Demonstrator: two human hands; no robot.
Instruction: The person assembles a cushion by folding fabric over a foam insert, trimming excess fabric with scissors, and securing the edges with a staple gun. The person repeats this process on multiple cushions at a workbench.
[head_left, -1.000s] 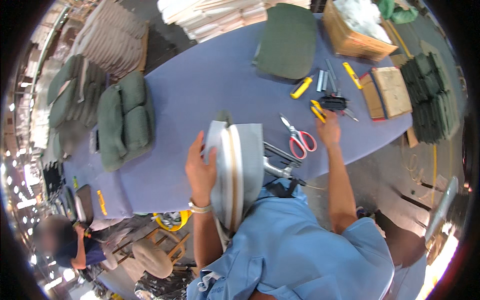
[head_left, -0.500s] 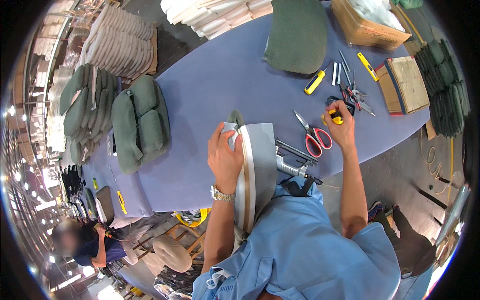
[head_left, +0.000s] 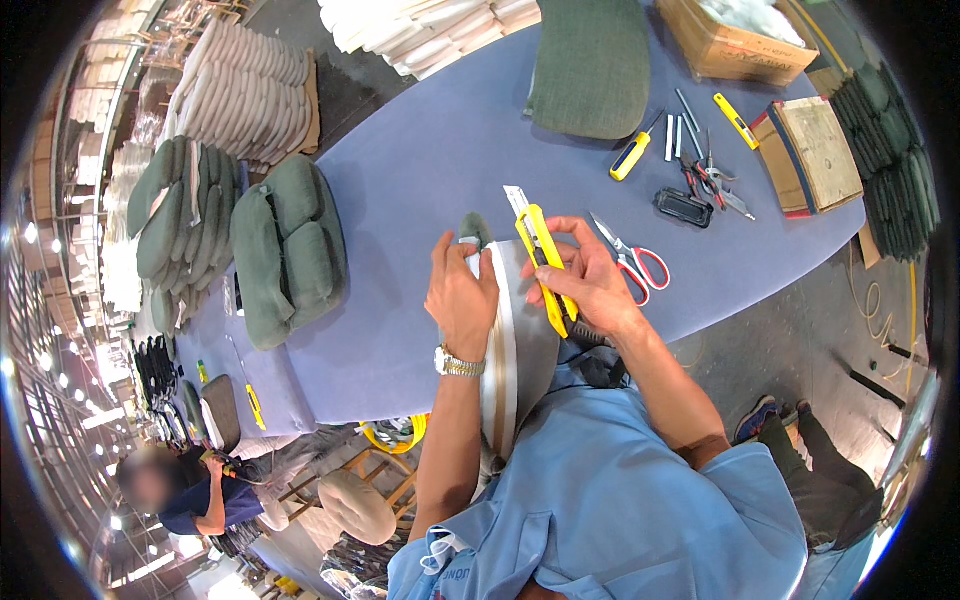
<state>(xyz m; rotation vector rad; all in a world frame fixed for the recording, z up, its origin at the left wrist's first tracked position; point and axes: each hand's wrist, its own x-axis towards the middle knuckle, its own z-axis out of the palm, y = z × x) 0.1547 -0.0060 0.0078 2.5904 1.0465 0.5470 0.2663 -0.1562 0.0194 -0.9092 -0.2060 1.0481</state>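
Observation:
My right hand [head_left: 592, 285] is closed round a yellow utility knife [head_left: 541, 262], its blade out and pointing away from me. My left hand [head_left: 462, 305], with a watch on the wrist, pinches the far end of a curved upholstered piece [head_left: 530, 350]. This piece has a grey face, white edging and a tan strip, with a green fabric end [head_left: 474, 228] showing past my fingers. The knife is held above the piece's far right part. Just right of my right hand lie red-handled scissors [head_left: 633, 262]. A stapler-like air tool is mostly hidden under my right hand and forearm.
Beyond the scissors lie a black tray [head_left: 684, 206], pliers [head_left: 704, 180] and a yellow screwdriver [head_left: 631, 158]. Cardboard boxes [head_left: 808, 155] stand at the right. Green cushions [head_left: 288, 255] are on the left, a green panel [head_left: 588, 70] at the back. A person [head_left: 195, 500] sits lower left.
My right hand has lifted the yellow utility knife from beside the black tray and brought it left, over the upholstered piece; its blade now shows. My left hand keeps its place at the piece's end.

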